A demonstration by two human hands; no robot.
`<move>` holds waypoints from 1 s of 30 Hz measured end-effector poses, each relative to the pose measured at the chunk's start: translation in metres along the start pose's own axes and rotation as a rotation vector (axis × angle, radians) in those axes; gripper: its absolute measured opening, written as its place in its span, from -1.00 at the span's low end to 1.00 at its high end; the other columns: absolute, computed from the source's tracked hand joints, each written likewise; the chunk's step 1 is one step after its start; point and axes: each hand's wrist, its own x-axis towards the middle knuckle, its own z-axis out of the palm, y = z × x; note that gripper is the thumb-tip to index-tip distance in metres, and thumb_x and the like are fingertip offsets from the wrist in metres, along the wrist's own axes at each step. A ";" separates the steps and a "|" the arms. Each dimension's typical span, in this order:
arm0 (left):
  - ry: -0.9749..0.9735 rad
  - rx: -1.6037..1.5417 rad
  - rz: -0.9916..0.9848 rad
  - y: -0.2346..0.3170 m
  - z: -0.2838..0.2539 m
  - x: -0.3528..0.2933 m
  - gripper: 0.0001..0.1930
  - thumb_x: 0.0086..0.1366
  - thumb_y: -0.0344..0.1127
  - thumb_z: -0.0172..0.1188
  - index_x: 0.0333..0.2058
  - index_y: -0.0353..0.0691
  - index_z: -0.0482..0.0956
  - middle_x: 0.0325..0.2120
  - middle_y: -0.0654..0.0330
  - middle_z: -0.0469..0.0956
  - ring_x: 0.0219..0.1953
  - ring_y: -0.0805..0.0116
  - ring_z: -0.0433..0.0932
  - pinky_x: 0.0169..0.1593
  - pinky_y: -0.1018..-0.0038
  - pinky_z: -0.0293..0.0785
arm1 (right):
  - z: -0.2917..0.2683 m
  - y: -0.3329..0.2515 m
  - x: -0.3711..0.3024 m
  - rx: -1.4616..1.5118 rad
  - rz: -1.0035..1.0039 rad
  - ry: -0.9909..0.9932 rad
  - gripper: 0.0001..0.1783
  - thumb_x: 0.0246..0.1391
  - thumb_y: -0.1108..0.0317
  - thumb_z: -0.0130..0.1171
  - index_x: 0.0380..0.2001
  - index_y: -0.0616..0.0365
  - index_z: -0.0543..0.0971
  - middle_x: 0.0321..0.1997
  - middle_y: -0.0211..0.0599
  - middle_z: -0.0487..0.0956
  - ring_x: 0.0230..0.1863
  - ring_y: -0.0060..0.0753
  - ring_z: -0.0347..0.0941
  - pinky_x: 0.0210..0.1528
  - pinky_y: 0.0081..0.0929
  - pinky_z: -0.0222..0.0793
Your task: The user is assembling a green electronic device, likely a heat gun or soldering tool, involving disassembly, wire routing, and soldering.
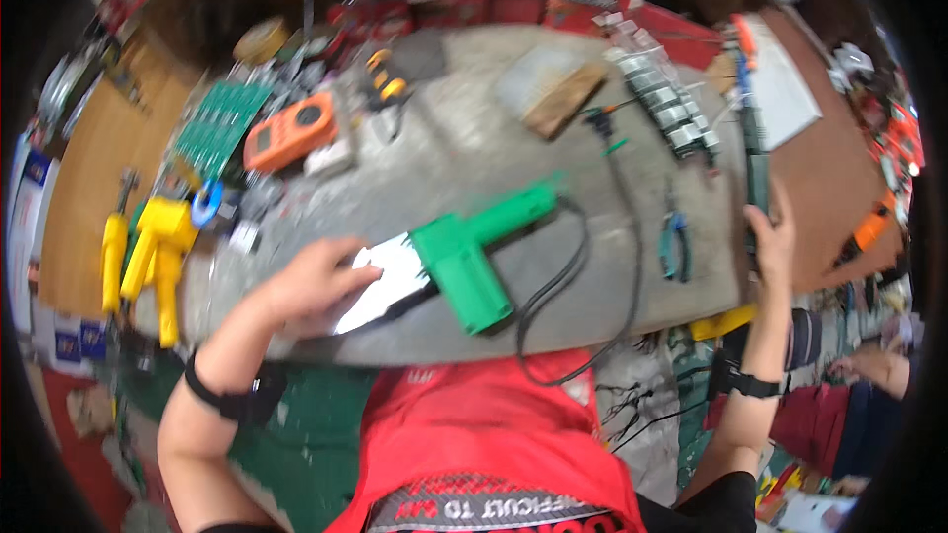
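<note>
My left hand [321, 281] is closed on a shiny flat metal plate [390, 271], the thumb lying over it. The plate joins a green plastic power tool [464, 271] with a T-shaped body, tilted above the grey worktable [632, 306]. A black cord [632, 227] runs from its handle end and loops over the table's front edge. At the table's right edge, my right hand [773, 242] has thumb and fingers apart. The thumb lies beside a long dark bar [754, 153]; blur hides whether it touches.
Pliers [675, 247] lie right of the cord. An orange multimeter [291, 132], green circuit boards [222, 123] and yellow tool housings [163, 252] lie on the left. A wooden block [563, 99] and a grey-white strip of blocks [667, 99] sit farther back. Another person's arm [879, 370] shows at far right.
</note>
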 end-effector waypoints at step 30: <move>0.625 0.273 0.495 0.020 0.030 -0.018 -0.72 0.05 -0.48 0.25 -0.20 -0.17 0.60 -0.30 0.12 0.49 -0.19 0.05 0.46 -0.11 0.29 0.44 | 0.059 -0.188 -0.002 1.240 0.084 -0.492 -0.20 0.05 -0.01 0.07 0.26 0.19 0.12 -0.24 -0.16 0.24 -0.08 -0.22 0.18 0.27 -0.03 0.02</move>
